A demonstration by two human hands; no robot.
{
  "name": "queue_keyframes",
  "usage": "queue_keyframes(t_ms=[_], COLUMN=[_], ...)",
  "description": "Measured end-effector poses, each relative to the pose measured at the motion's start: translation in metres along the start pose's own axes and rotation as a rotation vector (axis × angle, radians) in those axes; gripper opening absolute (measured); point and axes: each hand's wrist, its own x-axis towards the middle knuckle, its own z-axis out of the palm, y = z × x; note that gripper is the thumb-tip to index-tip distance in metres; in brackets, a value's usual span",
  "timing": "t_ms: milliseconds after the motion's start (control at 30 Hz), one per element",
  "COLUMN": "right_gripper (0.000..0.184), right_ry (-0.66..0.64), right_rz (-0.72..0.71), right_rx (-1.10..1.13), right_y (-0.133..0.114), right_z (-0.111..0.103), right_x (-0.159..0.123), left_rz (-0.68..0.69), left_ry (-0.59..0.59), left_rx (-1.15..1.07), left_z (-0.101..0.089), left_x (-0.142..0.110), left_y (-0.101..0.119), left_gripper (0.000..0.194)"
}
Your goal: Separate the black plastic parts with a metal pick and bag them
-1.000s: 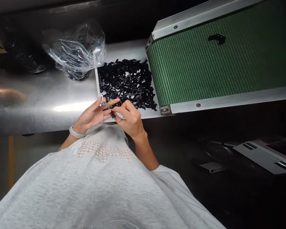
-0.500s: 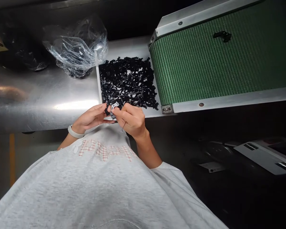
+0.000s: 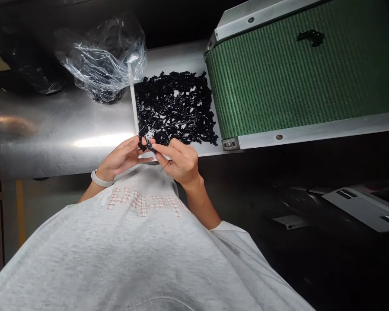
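Note:
My left hand (image 3: pixel 123 157) is at the near edge of a white tray, its thumb and fingers closed on a small black plastic part (image 3: pixel 141 142). Just beside it, my right hand (image 3: pixel 180 162) pinches another small dark part (image 3: pixel 150 144) with a shiny face. A thin metal rod (image 3: pixel 165 166) passes through the right hand; its kind is hard to make out. Beyond both hands, a spread pile of small black plastic parts (image 3: pixel 171 103) covers much of the white tray (image 3: pixel 133 108).
A clear plastic bag (image 3: pixel 100 69) with dark contents stands on the steel table (image 3: pixel 61 129) at the left. To the right, a green conveyor belt (image 3: pixel 262 86) in a metal frame (image 3: pixel 278 137) carries one black part (image 3: pixel 311 37). A grey-white panel (image 3: pixel 359 207) lies lower right.
The part in my right hand has turned, its light face now narrower. The black part on the belt sits slightly farther up and right, as the whole view has shifted a little.

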Motion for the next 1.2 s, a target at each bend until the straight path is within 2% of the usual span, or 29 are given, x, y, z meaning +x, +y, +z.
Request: queue_keyframes(t_ms=[100,200,400,533,633,733,833,1033,1200], right_gripper=[0.028,0.031,0.038,0.038,0.039,0.041,0.040,0.040,0.040], right_ry=[-0.088,-0.196,-0.427,-0.550,-0.592,-0.584,-0.536,-0.332,-0.225], right_rz=[0.092,0.244,0.581,0.654,0.679,0.704,0.729,0.800,0.768], right_rx=[-0.022,-0.071,-0.255,-0.304,-0.303,-0.266,-0.173,0.181,0.540], right_y=[0.011,0.031,0.077,0.088,0.090,0.091,0.095,0.097,0.068], right_z=[0.004,0.012,0.044,0.068,0.081,0.086,0.081,0.051,0.025], right_x=[0.003,0.009,0.017,0.026,0.033,0.034,0.029,0.024,0.023], left_rz=[0.020,0.052,0.082,0.118,0.127,0.139,0.156,0.168,0.162], left_ry=[0.031,0.091,0.186,0.176,0.174,0.210,0.233,0.202,0.159], left_rx=[-0.012,-0.016,-0.016,-0.039,-0.054,-0.050,-0.055,-0.046,0.031], left_z=[-0.004,-0.010,-0.015,-0.016,-0.016,-0.018,-0.023,-0.029,-0.022], left_x=[0.000,-0.002,-0.006,-0.007,-0.009,-0.012,-0.014,-0.012,-0.006], left_y=[0.001,0.006,0.016,0.016,0.016,0.017,0.018,0.012,0.009], left_gripper=[0.043,0.040,0.030,0.032,0.034,0.033,0.032,0.041,0.042])
